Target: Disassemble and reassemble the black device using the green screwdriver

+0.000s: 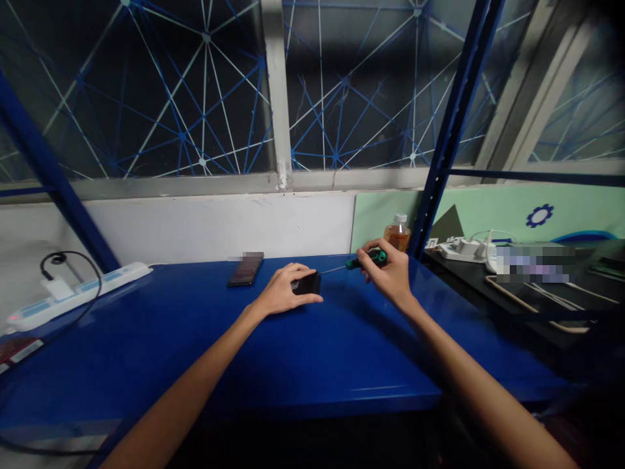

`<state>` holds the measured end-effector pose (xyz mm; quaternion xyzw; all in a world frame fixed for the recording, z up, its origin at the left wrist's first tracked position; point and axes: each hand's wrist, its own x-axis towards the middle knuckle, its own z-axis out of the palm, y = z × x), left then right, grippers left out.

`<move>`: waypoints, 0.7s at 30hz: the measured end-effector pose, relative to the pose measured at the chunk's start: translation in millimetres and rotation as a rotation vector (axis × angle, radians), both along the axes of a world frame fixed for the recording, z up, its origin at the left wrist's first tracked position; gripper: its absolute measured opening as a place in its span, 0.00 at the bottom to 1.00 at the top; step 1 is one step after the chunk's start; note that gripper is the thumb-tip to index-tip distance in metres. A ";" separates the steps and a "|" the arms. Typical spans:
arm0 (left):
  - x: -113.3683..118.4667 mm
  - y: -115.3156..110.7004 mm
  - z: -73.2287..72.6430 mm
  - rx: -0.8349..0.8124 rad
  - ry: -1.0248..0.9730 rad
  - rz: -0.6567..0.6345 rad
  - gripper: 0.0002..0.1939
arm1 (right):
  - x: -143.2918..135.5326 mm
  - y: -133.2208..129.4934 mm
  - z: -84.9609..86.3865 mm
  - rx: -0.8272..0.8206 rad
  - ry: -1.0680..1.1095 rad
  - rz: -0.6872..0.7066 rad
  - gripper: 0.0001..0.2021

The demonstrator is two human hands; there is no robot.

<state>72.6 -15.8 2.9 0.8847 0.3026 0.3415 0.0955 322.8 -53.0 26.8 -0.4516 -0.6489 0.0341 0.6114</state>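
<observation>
On the blue table (342,352), my left hand (284,290) holds a small black object (307,284) between thumb and fingers. Part of that object is hidden by the hand. My right hand (389,267) is closed round the green and black handle of a screwdriver (364,259). The screwdriver's thin shaft points left, its tip at or close to the right end of the black object; whether they touch is too small to tell.
A dark phone (246,269) lies behind my left hand. An amber bottle (397,233) stands behind my right hand. At the left is a white power strip (112,281) with a black cable. Blue posts rise on both sides, and a darker table with cables is at the right.
</observation>
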 end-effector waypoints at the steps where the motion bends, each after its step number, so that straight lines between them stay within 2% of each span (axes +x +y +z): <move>1: 0.2 -0.3 -0.2 -0.002 0.002 0.001 0.30 | 0.3 0.1 -0.4 -0.003 -0.014 -0.009 0.11; 9: 1.4 -1.2 0.1 -0.002 0.004 0.011 0.29 | -0.1 0.6 -2.0 -0.006 -0.028 0.002 0.12; 14: 0.3 0.7 -0.2 0.014 -0.006 0.015 0.29 | 2.2 2.2 1.1 -0.123 0.029 0.061 0.15; 21: -2.2 4.4 -6.0 0.070 -0.028 0.053 0.28 | 8.3 20.5 -8.7 -0.169 0.162 0.228 0.23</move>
